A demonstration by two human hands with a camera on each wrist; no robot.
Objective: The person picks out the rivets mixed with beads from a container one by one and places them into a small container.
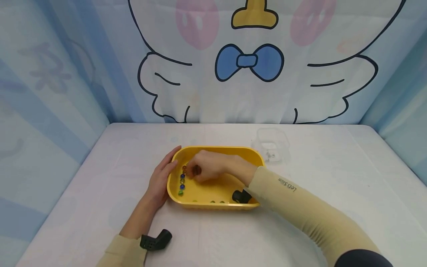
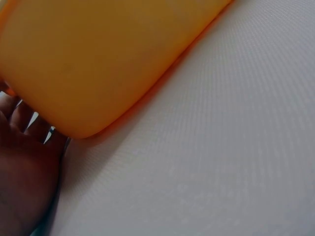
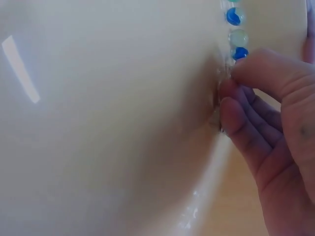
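Observation:
A yellow tray (image 1: 213,194) stands on the table, and my left hand (image 1: 161,180) holds its left end, thumb over the rim and fingers along the outer wall. In the left wrist view those fingers (image 2: 37,128) lie against the tray's side. Inside, a row of glass marbles (image 1: 182,181) in green, blue, yellowish and orange runs along the left wall. My right hand (image 1: 208,167) reaches into the tray, thumb and fingertips pinched together at the far part of this row. A blue marble (image 3: 240,53) shows beside the thumb; the marble at the fingertips is mostly hidden.
Several green marbles (image 1: 217,202) lie along the tray's near wall. Behind the tray's right end stands a clear plastic box (image 1: 272,146). My right forearm, in a beige sleeve (image 1: 300,205), crosses the tray's right side. A patterned curtain (image 1: 247,100) hangs behind the table.

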